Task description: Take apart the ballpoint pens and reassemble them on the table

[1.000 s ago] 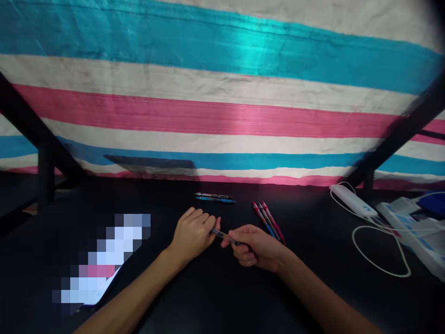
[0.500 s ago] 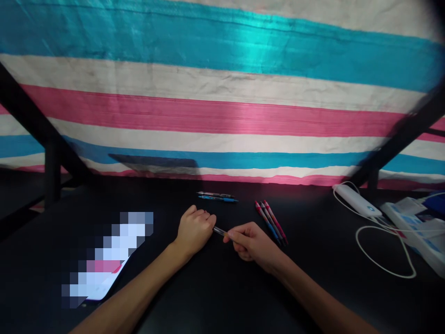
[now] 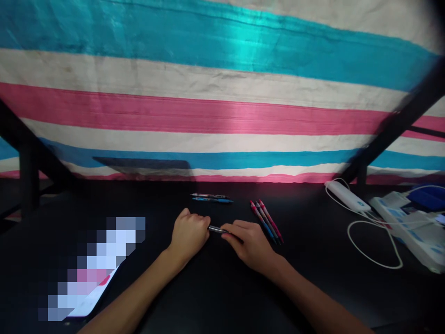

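Observation:
Between my two hands a slim pen point(image 3: 216, 229) lies nearly level, only its clear and greyish middle part showing. My left hand point(image 3: 190, 233) is closed in a fist around its left end. Thumb and fingers of my right hand point(image 3: 248, 242) pinch the other end. Both tips of the pen are hidden in my hands. Just beyond them, a blue pen point(image 3: 212, 200) and a dark clear pen point(image 3: 210, 195) lie side by side on the black table point(image 3: 208, 297). Right of these, several pens with red ends point(image 3: 267, 221) lie slanted beside my right hand.
A phone with a lit, blurred screen point(image 3: 88, 301) lies at the left. On the right are a white power bank point(image 3: 347, 197), a looped white cable point(image 3: 375, 267) and a power strip point(image 3: 410, 234). A striped sheet point(image 3: 222, 111) hangs behind, between dark frame bars.
My right hand has turned more palm-down, and the pen has gone from slanting to nearly level. The whole view has shifted slightly, so the things on the table appear further left.

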The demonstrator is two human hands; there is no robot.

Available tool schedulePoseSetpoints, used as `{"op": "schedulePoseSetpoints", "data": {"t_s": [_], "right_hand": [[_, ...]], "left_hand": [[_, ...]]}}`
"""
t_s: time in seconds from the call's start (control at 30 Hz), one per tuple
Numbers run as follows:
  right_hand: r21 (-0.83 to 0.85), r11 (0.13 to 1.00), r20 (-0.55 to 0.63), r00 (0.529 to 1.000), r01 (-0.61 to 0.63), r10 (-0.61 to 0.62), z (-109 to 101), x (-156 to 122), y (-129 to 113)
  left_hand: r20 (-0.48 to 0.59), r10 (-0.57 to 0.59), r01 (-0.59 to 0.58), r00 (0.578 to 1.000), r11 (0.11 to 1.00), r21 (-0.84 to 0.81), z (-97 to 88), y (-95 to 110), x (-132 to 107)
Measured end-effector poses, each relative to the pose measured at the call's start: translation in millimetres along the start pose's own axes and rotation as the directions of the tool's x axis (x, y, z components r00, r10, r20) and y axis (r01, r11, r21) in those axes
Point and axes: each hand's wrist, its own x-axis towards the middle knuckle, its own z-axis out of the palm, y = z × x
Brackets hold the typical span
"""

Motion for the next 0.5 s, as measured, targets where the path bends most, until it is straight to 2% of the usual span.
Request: {"op": "schedulePoseSetpoints", "data": {"t_s": [0.1, 0.2, 0.33, 0.43, 0.5], "right_hand": [[-0.118, 0.989, -0.013, 0.996, 0.084, -0.086, -0.9, 0.2, 7.8], [-0.129, 0.988, -0.061, 0.994, 0.087, -0.095, -3.8, 2.2, 11.3], [0.025, 0.998, -0.176, 0.982, -0.06, 0.064, -13.1, 6.7, 15.8], [0.163, 0.966, -0.202, 0.952, -0.199, 0.231, -22.2, 9.3, 23.7], [0.277, 0.915, -0.134, 0.931, -0.293, 0.339, -27.0, 10.5, 29.4]], "left_hand": [[0.047, -0.041, 0.042, 0.998, 0.999, -0.024, -1.0, 4.5, -0.9], [0.011, -0.076, 0.077, 0.997, 0.993, -0.094, -4.0, 6.7, -1.6], [-0.112, -0.141, 0.093, 0.984, 0.93, -0.355, -10.2, 1.0, -1.1], [-0.163, -0.203, 0.062, 0.965, 0.788, -0.613, -10.7, -7.0, -0.3], [-0.156, -0.219, 0.038, 0.963, 0.685, -0.728, -8.5, -10.9, 0.2]]}}
